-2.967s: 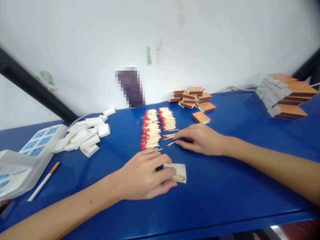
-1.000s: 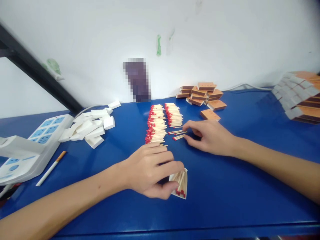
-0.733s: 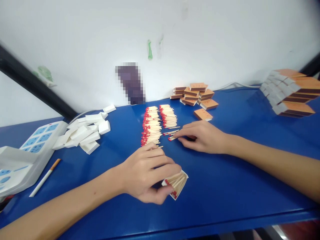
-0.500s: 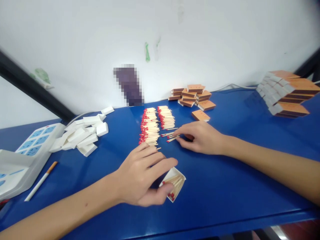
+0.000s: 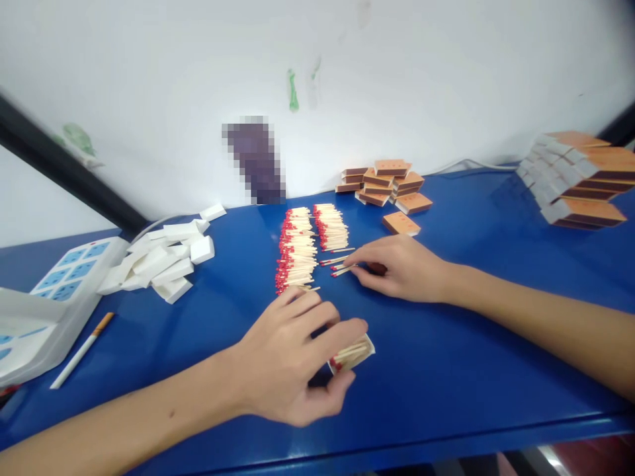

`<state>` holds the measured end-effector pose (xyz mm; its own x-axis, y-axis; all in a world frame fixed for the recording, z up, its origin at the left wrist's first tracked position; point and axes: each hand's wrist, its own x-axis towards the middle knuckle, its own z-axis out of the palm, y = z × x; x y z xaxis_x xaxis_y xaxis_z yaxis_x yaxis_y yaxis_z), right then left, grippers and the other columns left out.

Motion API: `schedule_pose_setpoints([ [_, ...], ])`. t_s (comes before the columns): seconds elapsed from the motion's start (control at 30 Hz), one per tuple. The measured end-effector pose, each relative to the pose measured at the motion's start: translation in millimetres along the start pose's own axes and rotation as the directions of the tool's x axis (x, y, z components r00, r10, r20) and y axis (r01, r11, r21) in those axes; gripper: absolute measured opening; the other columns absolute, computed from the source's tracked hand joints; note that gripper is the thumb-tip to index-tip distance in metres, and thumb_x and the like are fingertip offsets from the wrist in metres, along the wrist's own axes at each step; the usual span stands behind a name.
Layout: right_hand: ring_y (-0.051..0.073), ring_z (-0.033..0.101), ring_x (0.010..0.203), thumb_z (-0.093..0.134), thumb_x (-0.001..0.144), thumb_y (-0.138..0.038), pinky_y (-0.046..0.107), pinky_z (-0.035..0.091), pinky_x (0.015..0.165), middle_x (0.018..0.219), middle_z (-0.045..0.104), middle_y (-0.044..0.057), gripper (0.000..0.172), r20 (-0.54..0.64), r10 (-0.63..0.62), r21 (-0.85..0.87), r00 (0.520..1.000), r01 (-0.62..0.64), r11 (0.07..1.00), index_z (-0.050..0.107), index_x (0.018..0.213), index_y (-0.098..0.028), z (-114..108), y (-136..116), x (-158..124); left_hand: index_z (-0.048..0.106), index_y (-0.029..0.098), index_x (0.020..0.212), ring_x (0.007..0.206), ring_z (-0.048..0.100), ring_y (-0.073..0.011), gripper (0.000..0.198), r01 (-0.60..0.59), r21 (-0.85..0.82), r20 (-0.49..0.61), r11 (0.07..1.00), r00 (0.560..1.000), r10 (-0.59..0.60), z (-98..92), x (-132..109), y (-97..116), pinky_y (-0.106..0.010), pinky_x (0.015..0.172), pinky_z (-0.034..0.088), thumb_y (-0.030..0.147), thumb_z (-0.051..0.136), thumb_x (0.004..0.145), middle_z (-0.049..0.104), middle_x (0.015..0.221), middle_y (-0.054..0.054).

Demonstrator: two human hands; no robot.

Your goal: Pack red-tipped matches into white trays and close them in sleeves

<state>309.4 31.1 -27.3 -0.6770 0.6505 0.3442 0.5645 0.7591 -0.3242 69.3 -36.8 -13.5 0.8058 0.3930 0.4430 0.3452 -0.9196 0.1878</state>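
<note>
The blue tabletop (image 5: pixel 446 390), smooth and glossy, bears everything. The left hand (image 5: pixel 290 363) arches over a white tray (image 5: pixel 372 346), forefinger and thumb parted about it (how firmly they hold, I can't tell); the right hand (image 5: pixel 404 268) is pinched on a few loose matches (image 5: pixel 339 270). Two dense, bristly rows of matches (image 5: pixel 297 254) lie beyond. On their near side, the thin-walled tray has just swung round: its slender, pale sticks (image 5: pixel 352 354) now aim red heads leftward, so both lots face alike.
</note>
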Motion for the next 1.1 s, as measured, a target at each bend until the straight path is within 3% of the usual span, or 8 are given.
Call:
schedule_pose_setpoints([
  [0.1,0.014,0.062,0.063,0.054,0.09,-0.022,0.025,0.04,0.06,0.081,0.074,0.004,0.023,-0.007,-0.006,0.005,1.0,0.006,1.0,0.074,0.101,-0.017,-0.5,-0.9,0.4,0.061,0.012,0.116,0.082,0.057,-0.0204,0.035,0.02,0.011,0.003,1.0,1.0,-0.02,-0.7,-0.7,-2.1,-0.038,0.074,0.043,0.02,0.057,0.083,0.066,0.094,-0.009],
  [0.3,0.014,0.061,0.061,0.053,0.089,-0.021,0.025,0.039,0.057,0.073,0.072,0.004,0.021,-0.031,0.045,-0.037,0.999,-0.046,0.998,0.073,0.095,-0.016,-0.5,-2.7,0.5,0.061,0.014,0.119,0.095,0.057,-0.0266,0.04,0.11,0.076,0.016,0.991,0.994,-0.112,-6.0,-2.0,-16.3,-0.042,0.079,0.041,0.033,0.058,0.084,0.066,0.108,-0.012],
  [0.47,0.016,0.066,0.07,0.052,0.092,-0.022,0.026,0.042,0.063,0.086,0.076,0.005,0.025,-0.004,-0.003,-0.003,1.0,0.003,1.0,0.074,0.102,-0.017,-1.1,-1.9,-0.1,0.062,0.017,0.113,0.103,0.053,-0.0265,0.028,0.203,0.074,0.056,0.976,0.977,-0.207,-5.7,-2.4,-22.5,-0.043,0.084,0.039,0.032,0.053,0.091,0.065,0.122,-0.009],
  [0.77,0.016,0.065,0.07,0.05,0.094,-0.023,0.026,0.04,0.063,0.084,0.075,0.006,0.027,0.051,-0.031,0.023,0.998,0.03,0.999,0.075,0.103,-0.017,-3.4,-0.7,1.5,0.061,0.019,0.112,0.102,0.046,-0.0265,0.026,0.248,0.072,0.136,0.966,0.957,-0.256,-7.9,-3.7,-21.0,-0.045,0.085,0.037,0.034,0.052,0.094,0.059,0.137,-0.007],
  [1.1,0.014,0.061,0.066,0.05,0.093,-0.02,0.026,0.038,0.062,0.079,0.073,0.004,0.027,0.043,-0.041,0.036,0.998,0.04,0.999,0.074,0.104,-0.017,-4.6,-2.7,1.9,0.061,0.02,0.115,0.106,0.043,-0.0273,0.027,0.261,0.061,0.191,0.963,0.944,-0.268,-9.7,-1.4,-21.0,-0.046,0.088,0.038,0.035,0.051,0.095,0.056,0.141,-0.007],
])
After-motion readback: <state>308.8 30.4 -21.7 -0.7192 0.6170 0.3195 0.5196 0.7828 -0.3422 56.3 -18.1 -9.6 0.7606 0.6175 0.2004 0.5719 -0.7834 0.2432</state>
